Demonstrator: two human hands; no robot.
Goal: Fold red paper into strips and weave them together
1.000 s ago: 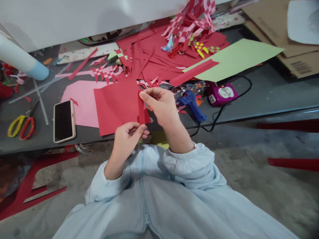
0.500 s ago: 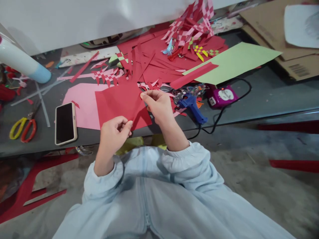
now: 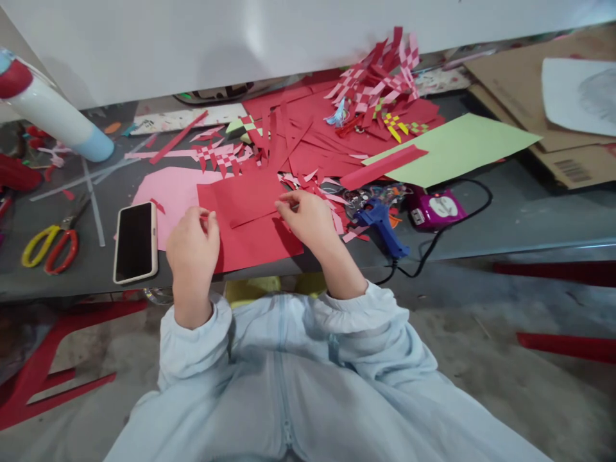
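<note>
Red paper (image 3: 255,247) lies in front of me at the table's near edge. Across it runs the edge of an upper red layer (image 3: 240,196); whether this is a fold or a separate sheet I cannot tell. My right hand (image 3: 308,218) pinches the right end of that layer between thumb and forefinger. My left hand (image 3: 193,247) hovers by the paper's left edge, fingers loosely curled and thumb apart, seemingly holding nothing. Under and beside it is a pink sheet (image 3: 166,186), partly covered. A phone (image 3: 136,242) lies to the left of that hand.
Red-and-yellow-handled scissors (image 3: 58,237) and a white bottle (image 3: 62,119) are at left. Red strips and woven paper pieces (image 3: 375,80) pile up behind. A blue glue gun (image 3: 382,224), purple power box (image 3: 436,208), green sheet (image 3: 462,151) and cardboard (image 3: 520,90) are at right.
My left hand has let go of the red paper's lower edge and moved left. The lifted red layer has come down flatter. My right hand stays at its right end.
</note>
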